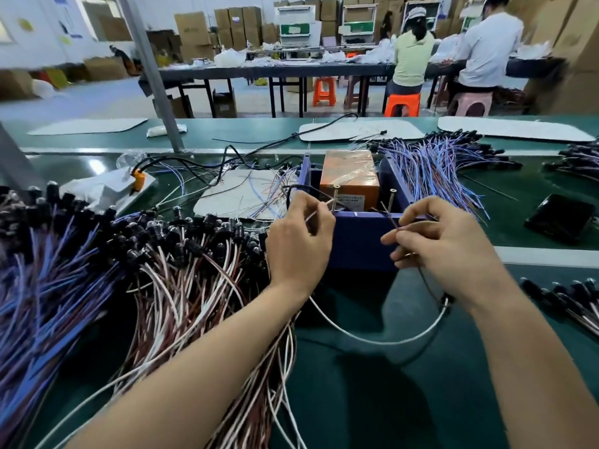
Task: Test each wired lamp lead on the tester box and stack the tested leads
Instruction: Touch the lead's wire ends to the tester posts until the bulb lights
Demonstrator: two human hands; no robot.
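Lamp lead (372,341) is held by its two wire ends, its loop hanging over the near part of the green bench (356,403). The white end is pinched between thumb and fingers of the left hand (299,243) and appears laid against the left screw (335,196) of the tester box (356,244). The dark end is pinched by the right hand (445,246) and aimed just beside the right screw (391,198); contact cannot be told. A heap of red-and-white leads (181,264) lies to the left, and purple leads (434,163) lie far right. The testing step is judged to be in hand. Next, both ends must be pressed on steadily, the lamp watched, then the lead stacked.
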